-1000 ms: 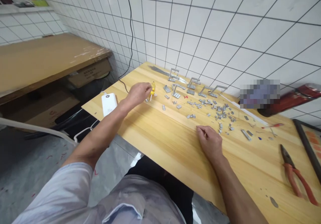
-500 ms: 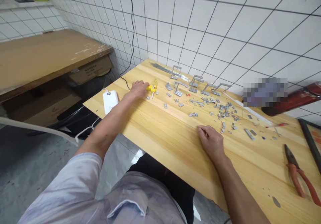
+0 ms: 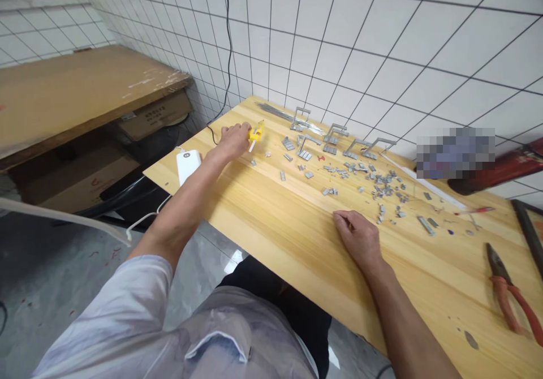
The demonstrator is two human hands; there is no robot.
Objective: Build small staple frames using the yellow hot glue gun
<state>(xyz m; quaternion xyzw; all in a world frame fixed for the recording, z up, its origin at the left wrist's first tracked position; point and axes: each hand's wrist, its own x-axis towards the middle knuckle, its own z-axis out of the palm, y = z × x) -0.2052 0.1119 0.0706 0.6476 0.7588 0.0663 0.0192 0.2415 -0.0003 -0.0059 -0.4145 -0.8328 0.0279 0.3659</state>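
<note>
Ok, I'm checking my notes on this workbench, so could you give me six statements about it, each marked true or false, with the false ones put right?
1. The left hand is at the yellow pistol-shaped glue gun. True.
2. The right hand grips the orange-handled metal pliers. False: the pliers lie on the light wooden tabletop, apart from that hand.
3. The white rectangular device lies near the tabletop's edge. True.
4. The small grey pieces form one neat stack. False: they lie scattered.
5. Both hands are gloved. False: both are bare.
6. A thin black cord hangs by the white tiled wall. True.
</note>
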